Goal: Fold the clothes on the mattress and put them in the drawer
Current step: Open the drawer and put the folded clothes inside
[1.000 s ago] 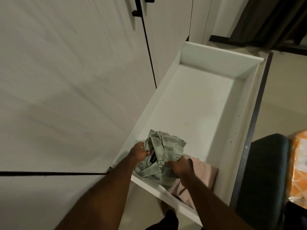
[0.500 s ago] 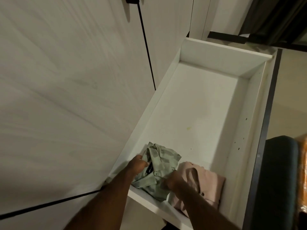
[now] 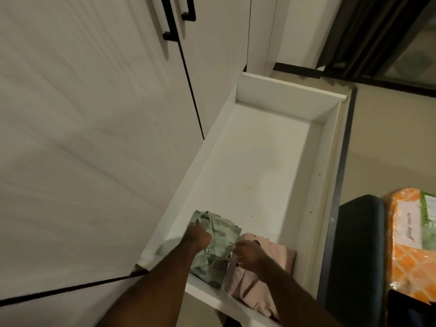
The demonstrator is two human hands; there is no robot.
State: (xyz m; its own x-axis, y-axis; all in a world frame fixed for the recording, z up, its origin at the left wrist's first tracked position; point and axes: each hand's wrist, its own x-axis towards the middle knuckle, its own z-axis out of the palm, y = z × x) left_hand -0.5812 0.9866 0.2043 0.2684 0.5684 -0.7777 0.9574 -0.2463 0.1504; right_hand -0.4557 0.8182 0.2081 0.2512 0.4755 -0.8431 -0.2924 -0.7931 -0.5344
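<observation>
Looking down from the head view, where is the green shirt (image 3: 224, 232) now?

— Inside the open drawer (image 3: 283, 95), at its near end against the wardrobe-side wall, touching the folded pink garment (image 3: 278, 258) just beside it.

— And the hands?

— The left hand (image 3: 197, 234) has its grip curled into the shirt's top, knuckles up, probably pressing the fold down so it doesn't spring open. The right hand (image 3: 251, 254) sits at the seam between the two garments. Whether its grip pinches the green edge or only touches it, I cannot tell.

— Why pack them so close to the front?

— My guess is that it leaves the far stretch of the drawer for the rest of the clothes.
</observation>
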